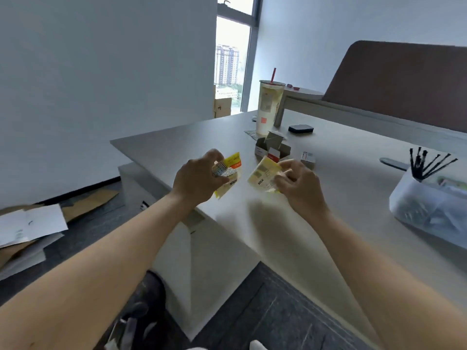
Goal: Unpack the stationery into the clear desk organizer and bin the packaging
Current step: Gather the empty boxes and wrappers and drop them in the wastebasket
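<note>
My left hand point(199, 175) grips a crumpled yellow and orange wrapper point(231, 173) with clear film, held above the desk's front edge. My right hand point(297, 183) pinches a yellow sticky-note pad point(262, 175) printed "STICK", a short gap to the right of the wrapper. The clear desk organizer point(427, 210) stands on the desk at the far right, holding several black pens point(427, 162) and other items. An opened small cardboard box point(273, 147) sits just behind my hands, with a small white pack point(308, 157) beside it.
The grey desk point(341, 218) carries a tall drink cup with a red straw point(267, 107) and a dark flat block point(300, 128) further back. Flattened cardboard and paper point(32, 223) lie on the floor at left. A brown partition point(404, 84) rises behind the desk.
</note>
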`<action>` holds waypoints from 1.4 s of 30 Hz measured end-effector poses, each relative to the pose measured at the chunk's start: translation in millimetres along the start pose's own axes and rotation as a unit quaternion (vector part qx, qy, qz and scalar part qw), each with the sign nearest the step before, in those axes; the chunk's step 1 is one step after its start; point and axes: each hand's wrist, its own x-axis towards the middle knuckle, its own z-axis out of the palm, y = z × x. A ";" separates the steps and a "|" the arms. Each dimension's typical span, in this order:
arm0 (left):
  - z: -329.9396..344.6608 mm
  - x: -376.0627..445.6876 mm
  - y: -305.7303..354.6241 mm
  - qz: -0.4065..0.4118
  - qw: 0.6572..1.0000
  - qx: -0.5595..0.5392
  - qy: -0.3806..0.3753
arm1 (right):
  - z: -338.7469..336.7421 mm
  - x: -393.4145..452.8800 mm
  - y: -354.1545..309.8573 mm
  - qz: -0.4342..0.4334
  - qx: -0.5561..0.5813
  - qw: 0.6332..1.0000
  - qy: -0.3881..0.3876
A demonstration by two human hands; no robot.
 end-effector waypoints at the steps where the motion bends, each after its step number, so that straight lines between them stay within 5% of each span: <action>1: -12.3 -7.8 -10.9 -0.019 1.000 -0.002 0.008 | 11.4 -1.8 -11.6 -0.003 0.017 1.000 -0.010; 13: -113.0 -139.1 -199.9 -0.227 0.973 0.020 0.043 | 212.3 -59.1 -102.6 -0.032 0.101 0.966 -0.236; 20: -57.1 -171.5 -305.4 -0.362 0.931 0.022 -0.044 | 331.4 -86.1 -52.2 0.010 0.021 0.929 -0.368; 29: 60.8 -160.9 -397.7 -0.470 0.863 0.011 -0.184 | 442.8 -93.8 40.2 0.068 -0.054 0.891 -0.445; 36: 98.6 -165.9 -435.4 -0.452 0.839 0.022 -0.301 | 485.7 -109.7 78.5 0.042 -0.097 0.812 -0.575; 42: 77.1 -169.2 -434.3 -0.374 0.839 0.118 -0.378 | 472.6 -102.4 70.6 -0.041 -0.182 0.790 -0.583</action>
